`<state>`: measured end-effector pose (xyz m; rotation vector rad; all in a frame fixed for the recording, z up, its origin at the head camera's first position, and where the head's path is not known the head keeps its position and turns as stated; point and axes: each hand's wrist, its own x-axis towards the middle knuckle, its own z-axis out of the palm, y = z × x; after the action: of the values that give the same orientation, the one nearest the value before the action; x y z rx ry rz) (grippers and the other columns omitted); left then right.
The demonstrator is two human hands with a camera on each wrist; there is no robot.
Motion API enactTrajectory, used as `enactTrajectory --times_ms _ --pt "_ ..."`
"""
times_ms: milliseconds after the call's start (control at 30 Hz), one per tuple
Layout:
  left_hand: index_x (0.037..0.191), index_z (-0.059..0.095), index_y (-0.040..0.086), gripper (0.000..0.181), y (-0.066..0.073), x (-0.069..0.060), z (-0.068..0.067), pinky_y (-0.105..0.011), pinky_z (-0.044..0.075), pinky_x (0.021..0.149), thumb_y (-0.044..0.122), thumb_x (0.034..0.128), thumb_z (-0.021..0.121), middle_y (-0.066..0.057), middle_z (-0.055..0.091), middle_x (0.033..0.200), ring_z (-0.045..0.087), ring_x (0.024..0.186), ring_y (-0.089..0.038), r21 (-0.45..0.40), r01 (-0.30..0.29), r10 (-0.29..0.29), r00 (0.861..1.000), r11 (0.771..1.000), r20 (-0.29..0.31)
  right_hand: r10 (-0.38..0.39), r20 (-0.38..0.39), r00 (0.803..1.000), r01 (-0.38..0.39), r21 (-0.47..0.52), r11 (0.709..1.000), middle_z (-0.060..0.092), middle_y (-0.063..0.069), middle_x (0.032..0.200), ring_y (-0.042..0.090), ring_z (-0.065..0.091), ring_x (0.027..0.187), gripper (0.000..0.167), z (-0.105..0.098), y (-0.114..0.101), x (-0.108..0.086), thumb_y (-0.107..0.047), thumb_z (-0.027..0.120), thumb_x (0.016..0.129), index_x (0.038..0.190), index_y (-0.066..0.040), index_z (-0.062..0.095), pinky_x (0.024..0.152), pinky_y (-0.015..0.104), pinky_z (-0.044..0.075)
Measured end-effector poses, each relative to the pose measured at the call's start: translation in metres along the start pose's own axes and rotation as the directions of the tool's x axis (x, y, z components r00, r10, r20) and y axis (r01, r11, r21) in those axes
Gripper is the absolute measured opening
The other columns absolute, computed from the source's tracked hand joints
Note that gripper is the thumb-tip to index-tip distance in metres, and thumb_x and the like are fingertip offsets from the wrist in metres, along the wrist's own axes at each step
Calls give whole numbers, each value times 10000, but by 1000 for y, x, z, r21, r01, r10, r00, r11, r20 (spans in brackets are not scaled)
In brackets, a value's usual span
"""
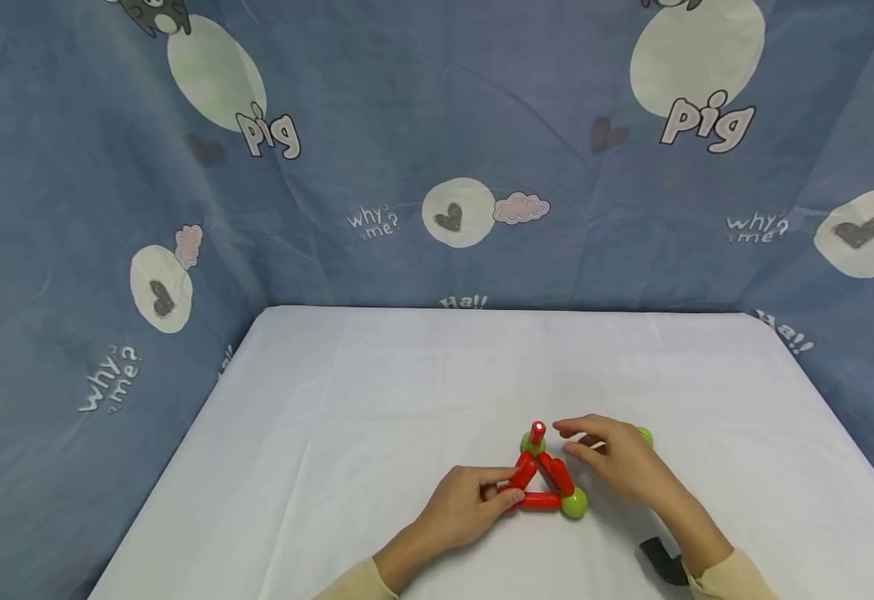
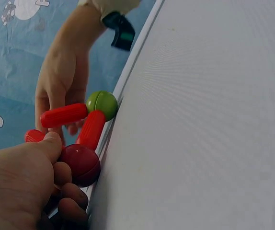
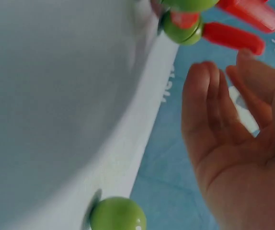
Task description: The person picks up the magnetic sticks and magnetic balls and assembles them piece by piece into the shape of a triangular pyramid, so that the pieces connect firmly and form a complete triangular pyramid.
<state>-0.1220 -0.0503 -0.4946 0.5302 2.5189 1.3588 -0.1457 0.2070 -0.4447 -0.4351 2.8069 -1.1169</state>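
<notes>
A triangular frame of red rods (image 1: 540, 501) and balls stands on the white table. Two of its corners are green balls, a near right one (image 1: 575, 502) and a far one (image 1: 529, 444); the third is a dark red ball (image 2: 81, 165), largely covered by fingers in the head view. More red rods point up from the corners. My left hand (image 1: 462, 508) grips the near left corner, thumb and fingers pinching a red rod there. To the right of the frame, my right hand (image 1: 616, 458) hovers with loosely bent fingers and holds nothing.
A loose green ball (image 3: 118, 214) lies on the table behind the right hand, partly hidden in the head view. Beside the right sleeve hangs a black wrist piece (image 1: 664, 560). Blue printed cloth (image 1: 377, 108) stands behind the white table (image 1: 317, 400) and along its sides.
</notes>
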Motion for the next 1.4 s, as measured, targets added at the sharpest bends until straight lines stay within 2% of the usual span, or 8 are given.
enactTrajectory --times_ms 167,300,433,600,900,1067,1400 --pt "1225 762 187 360 -3 0 0 -157 292 486 399 935 737 155 557 557 404 491 42 -2 -14 14 1000 1000 0 -88 113 990 75 113 991 681 90 1305 219 706 1028 407 3 5 20 -129 728 939 1342 -138 672 839 270 599" --pt "1223 763 194 348 -4 -1 1 -148 298 484 390 937 737 150 572 556 408 487 54 2 -30 30 1000 1000 -5 -131 162 978 103 171 980 681 106 1300 193 709 1009 399 8 6 27 -143 725 943 1338 -114 672 829 210 574" --pt "1226 762 192 346 -3 0 -1 -147 298 482 383 939 736 155 551 555 403 489 57 10 -38 38 999 999 -8 -117 158 980 88 179 980 722 55 1218 128 692 975 348 11 5 31 -145 735 935 1281 -130 712 824 174 557" --pt "1235 757 190 352 0 0 -2 -154 286 474 378 938 738 164 516 554 393 487 47 13 -17 17 1000 1000 0 -118 142 983 94 166 982 746 24 1161 93 688 979 307 12 6 29 -118 738 926 1232 -143 737 834 175 559" --pt "1227 761 191 348 -1 0 -1 -159 280 469 376 933 743 161 515 549 391 482 40 6 -2 3 1000 1000 -4 -129 127 983 111 139 984 755 24 1164 149 706 1023 301 12 5 26 -94 749 911 1204 -160 754 850 259 601" --pt "1202 774 200 321 -1 0 -1 -156 277 460 379 938 737 161 523 542 391 476 48 2 -18 18 1000 1000 -8 -162 130 978 144 137 980 756 12 1162 137 709 1037 300 13 5 25 -80 746 911 1198 -166 756 857 273 603" --pt "1176 785 222 295 1 0 -1 -159 264 455 384 933 743 153 529 538 386 470 47 -14 -9 9 1000 1000 -13 -198 121 973 181 140 973 761 -17 1144 102 707 1036 278 14 5 24 -91 745 918 1183 -176 760 845 179 566"
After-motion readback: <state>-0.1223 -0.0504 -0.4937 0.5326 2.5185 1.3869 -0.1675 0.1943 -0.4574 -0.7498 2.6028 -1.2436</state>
